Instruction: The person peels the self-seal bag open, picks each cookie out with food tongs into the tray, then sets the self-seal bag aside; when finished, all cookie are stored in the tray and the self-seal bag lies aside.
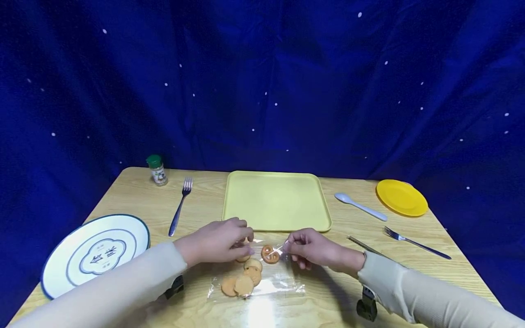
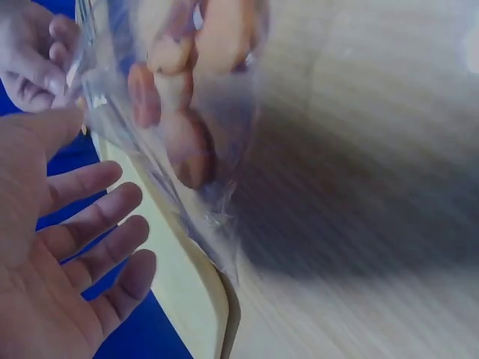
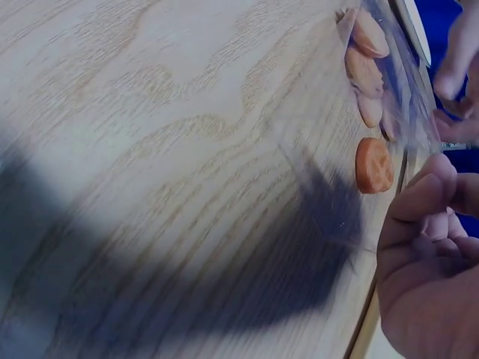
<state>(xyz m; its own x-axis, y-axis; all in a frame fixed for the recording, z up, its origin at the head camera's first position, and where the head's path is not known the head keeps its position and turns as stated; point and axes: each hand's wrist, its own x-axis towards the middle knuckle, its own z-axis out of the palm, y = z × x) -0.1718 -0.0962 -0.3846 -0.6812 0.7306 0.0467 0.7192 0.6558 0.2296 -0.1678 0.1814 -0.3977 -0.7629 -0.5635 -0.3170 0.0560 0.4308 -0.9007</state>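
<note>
A clear plastic bag [image 1: 275, 288] lies at the front of the table, with several round biscuits [image 1: 244, 284] inside. One pretzel-shaped biscuit [image 1: 270, 254] sits close to the bag's right upper corner. My right hand [image 1: 309, 248] pinches the bag's edge between thumb and fingertips. Over the bag's left upper part is my left hand [image 1: 221, 241]. In the left wrist view, the left hand [image 2: 82, 232] has its fingers spread and relaxed, the thumb right at the film's edge. The same pretzel-shaped biscuit [image 3: 374, 166] shows beside the right hand [image 3: 430, 254] in the right wrist view.
Behind the bag lies a pale yellow tray [image 1: 279, 200]. To the left are a large plate [image 1: 61, 264], a fork [image 1: 178, 212] and a green-capped shaker [image 1: 157, 171]. A spoon [image 1: 361, 206], another fork [image 1: 418, 243] and a yellow plate [image 1: 402, 197] are on the right.
</note>
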